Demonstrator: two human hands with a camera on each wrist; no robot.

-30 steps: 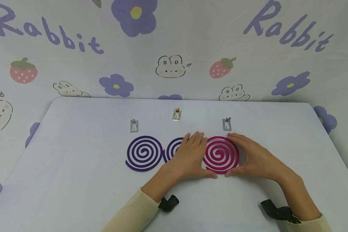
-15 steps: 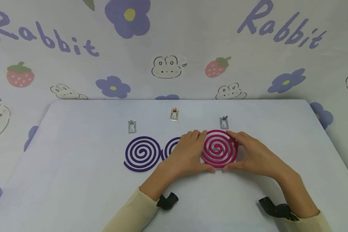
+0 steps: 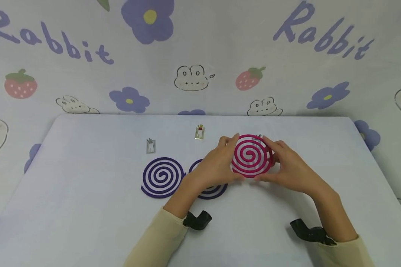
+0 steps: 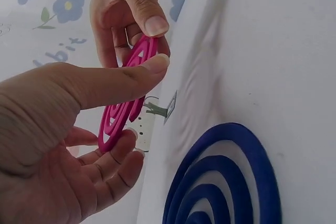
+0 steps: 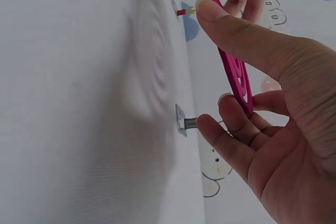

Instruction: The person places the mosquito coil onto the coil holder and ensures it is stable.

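Note:
My left hand (image 3: 217, 167) and right hand (image 3: 287, 167) hold a pink mosquito coil (image 3: 249, 153) between them, pinching its rim from either side with thumbs and fingertips. In the right wrist view the pink coil (image 5: 229, 69) is off the table, tilted, its shadow cast below. Behind it in the head view, partly covered, stands a small silver coil stand (image 3: 258, 138). One dark blue coil (image 3: 162, 175) lies flat on the left; a second blue coil (image 3: 211, 197) beside it is partly hidden under my left hand and wrist.
Another silver stand (image 3: 150, 146) sits behind the left blue coil, and a gold stand (image 3: 199, 132) with a red part is farther back. The white table (image 3: 87, 207) ends at a printed cloth backdrop (image 3: 217, 44). Black wrist mounts (image 3: 198, 220) hang at both wrists.
Both hands have raised the pink coil from the table and moved it away from me, toward the right silver stand. More of the second blue coil's near edge now shows.

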